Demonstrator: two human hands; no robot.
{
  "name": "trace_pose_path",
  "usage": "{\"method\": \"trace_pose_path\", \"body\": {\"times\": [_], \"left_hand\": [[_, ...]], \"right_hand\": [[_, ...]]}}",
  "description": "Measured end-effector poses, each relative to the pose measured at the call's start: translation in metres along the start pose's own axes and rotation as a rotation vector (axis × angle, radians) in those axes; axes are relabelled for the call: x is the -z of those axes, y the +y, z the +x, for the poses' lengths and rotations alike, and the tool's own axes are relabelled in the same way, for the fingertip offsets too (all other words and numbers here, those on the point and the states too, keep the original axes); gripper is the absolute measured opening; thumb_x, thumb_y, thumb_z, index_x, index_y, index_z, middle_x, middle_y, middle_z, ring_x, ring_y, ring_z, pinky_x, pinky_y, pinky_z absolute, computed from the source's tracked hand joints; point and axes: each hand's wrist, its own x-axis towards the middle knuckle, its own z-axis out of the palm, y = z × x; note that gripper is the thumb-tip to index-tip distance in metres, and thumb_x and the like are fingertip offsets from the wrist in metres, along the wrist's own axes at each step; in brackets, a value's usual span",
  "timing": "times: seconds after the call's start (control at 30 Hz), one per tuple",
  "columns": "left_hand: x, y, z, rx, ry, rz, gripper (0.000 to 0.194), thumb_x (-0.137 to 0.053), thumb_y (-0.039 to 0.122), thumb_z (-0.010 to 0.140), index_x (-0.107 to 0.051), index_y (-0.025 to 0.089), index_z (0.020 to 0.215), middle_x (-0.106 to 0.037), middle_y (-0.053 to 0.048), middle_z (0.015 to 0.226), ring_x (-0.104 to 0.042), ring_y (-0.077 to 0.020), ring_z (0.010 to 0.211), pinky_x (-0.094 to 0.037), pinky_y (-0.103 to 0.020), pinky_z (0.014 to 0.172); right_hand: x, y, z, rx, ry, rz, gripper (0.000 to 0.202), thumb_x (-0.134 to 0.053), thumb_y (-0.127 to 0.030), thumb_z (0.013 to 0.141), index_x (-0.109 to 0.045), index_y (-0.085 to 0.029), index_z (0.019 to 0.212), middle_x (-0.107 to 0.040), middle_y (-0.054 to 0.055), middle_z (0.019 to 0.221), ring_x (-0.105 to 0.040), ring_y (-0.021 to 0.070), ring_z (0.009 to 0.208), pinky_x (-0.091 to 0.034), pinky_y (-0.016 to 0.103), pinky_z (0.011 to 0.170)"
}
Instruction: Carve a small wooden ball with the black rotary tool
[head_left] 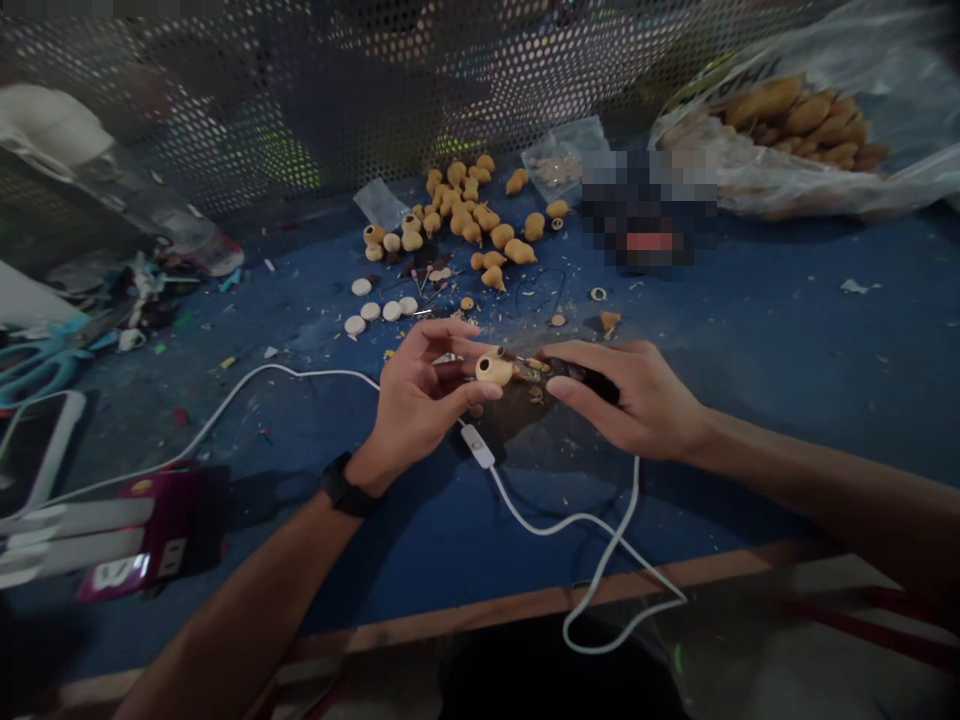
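Between the thumb and fingers of my left hand [424, 395] is a small tan gourd [493, 368] with a dark round hole facing me. My right hand [637, 395] is closed around a black rotary tool [592, 378], whose tip end points left at the gourd. Whether the tip touches the gourd I cannot tell. A white cord with an inline switch [478, 447] runs below my hands. Just beyond them lie several white discs [370, 312], a broken gourd piece [610, 322] and a scatter of shavings.
Many small gourds [457, 205] are heaped at the back, beside a small clear bag [555, 160]. A large plastic bag [787, 130] of gourds stands back right. On the left are blue scissors [52, 350], a phone [37, 450] and a purple power device [150, 530]. A perforated panel [300, 110] borders the table.
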Motion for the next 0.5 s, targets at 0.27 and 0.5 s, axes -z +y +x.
{"method": "trace_pose_path", "body": {"times": [0.27, 0.5], "left_hand": [[-0.0021, -0.0007, 0.0005, -0.009, 0.038, 0.006, 0.053, -0.093, 0.045, 0.078, -0.06, 0.025, 0.115, -0.078, -0.002, 0.101, -0.083, -0.0214, 0.094, -0.07, -0.028, 0.07], [0.0, -0.0007, 0.0005, -0.016, 0.014, -0.001, 0.053, -0.094, 0.041, 0.078, -0.059, 0.026, 0.115, -0.078, -0.001, 0.102, -0.082, -0.0199, 0.095, -0.07, -0.028, 0.074]], "right_hand": [[0.0017, -0.0008, -0.0001, 0.001, -0.006, 0.0, 0.029, -0.052, -0.037, 0.107, -0.072, -0.017, 0.115, -0.075, 0.003, 0.078, -0.064, 0.0141, 0.06, -0.047, 0.026, 0.06], [0.0022, -0.0016, 0.0006, 0.022, -0.012, 0.001, 0.028, -0.053, -0.035, 0.107, -0.072, -0.017, 0.115, -0.075, 0.002, 0.078, -0.064, 0.0135, 0.059, -0.046, 0.026, 0.06]]}}
